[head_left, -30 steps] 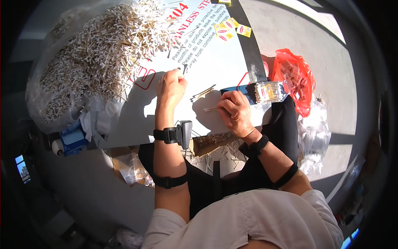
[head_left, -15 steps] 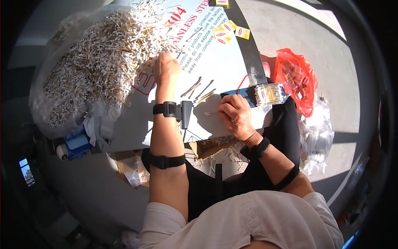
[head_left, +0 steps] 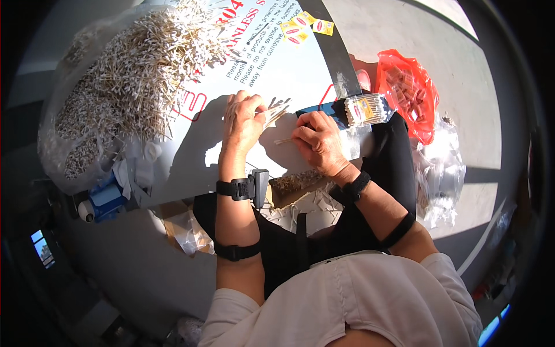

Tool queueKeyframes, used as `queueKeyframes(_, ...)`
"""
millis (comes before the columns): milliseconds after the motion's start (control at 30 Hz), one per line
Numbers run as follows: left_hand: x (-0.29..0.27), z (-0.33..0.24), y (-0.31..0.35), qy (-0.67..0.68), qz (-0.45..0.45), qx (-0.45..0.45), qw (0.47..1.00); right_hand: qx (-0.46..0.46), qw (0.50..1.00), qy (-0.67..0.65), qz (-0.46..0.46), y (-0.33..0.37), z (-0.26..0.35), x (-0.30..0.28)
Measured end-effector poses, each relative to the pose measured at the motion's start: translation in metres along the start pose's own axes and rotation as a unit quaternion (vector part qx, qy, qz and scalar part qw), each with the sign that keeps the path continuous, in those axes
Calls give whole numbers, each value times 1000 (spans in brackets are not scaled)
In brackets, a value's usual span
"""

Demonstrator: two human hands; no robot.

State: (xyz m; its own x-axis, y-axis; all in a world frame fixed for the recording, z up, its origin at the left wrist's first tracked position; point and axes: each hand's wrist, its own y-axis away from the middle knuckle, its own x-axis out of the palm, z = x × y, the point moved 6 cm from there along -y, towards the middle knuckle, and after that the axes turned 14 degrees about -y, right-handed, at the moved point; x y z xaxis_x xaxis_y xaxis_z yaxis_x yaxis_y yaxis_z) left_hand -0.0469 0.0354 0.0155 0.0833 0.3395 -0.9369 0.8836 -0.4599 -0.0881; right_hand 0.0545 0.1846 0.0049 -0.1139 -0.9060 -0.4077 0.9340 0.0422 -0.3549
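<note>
- The table (head_left: 309, 66) is spread beneath both hands and is taken up most at its left side, so a pale working strip is left near the body.
- A great heap of cotton swabs (head_left: 139, 75) is contained by a clear bag (head_left: 51, 136) at the left, presumably so that loose sticks are kept together within the left arm's reach.
- A red plastic bag (head_left: 426, 128) is set off the table's right edge, its mouth left wide, probably for easy access.
- The left hand (head_left: 245, 120) is half curled, thumb and forefinger brought close beside the loose swabs; whether one is gripped cannot be told.
- The right hand (head_left: 321, 139) is nearly closed, with one swab pinched at its fingertips.
- A filled swab packet (head_left: 367, 110) is laid just beyond the right hand, apparently to be kept handy.
- Yellow labels (head_left: 322, 26) are scattered near the far right edge, seemingly out of the way.
- Several loose swabs (head_left: 278, 112) are lined roughly alike between the hands.
- The pinched swab (head_left: 283, 140) is pointed leftward, one tip left free.
</note>
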Motion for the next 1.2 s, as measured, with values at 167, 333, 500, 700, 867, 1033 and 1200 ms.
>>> queueKeyframes(167,6,-3,13,18,-46,-16,999,1,1000,-2,3,0,0,1)
queueKeyframes(333,-2,6,12,-72,-80,-48,993,-3,1000,-7,-2,1,-1,0)
queueKeyframes(500,-7,-5,14,-65,-63,-21,996,-1,1000,-1,2,2,-2,0)
queueKeyframes(700,5,-11,14,-48,-36,-20,998,-13,1000,-3,-7,2,-3,3)
queueKeyframes(867,-1,-11,9,-87,-108,3,990,-9,1000,-5,-9,2,-4,2)
queueKeyframes(1033,1,-19,9,-48,-74,3,996,5,1000,7,0,2,-3,1)
queueKeyframes(1200,6,-25,16,-36,-54,6,998,34,996,-79,-18,5,-7,-4)
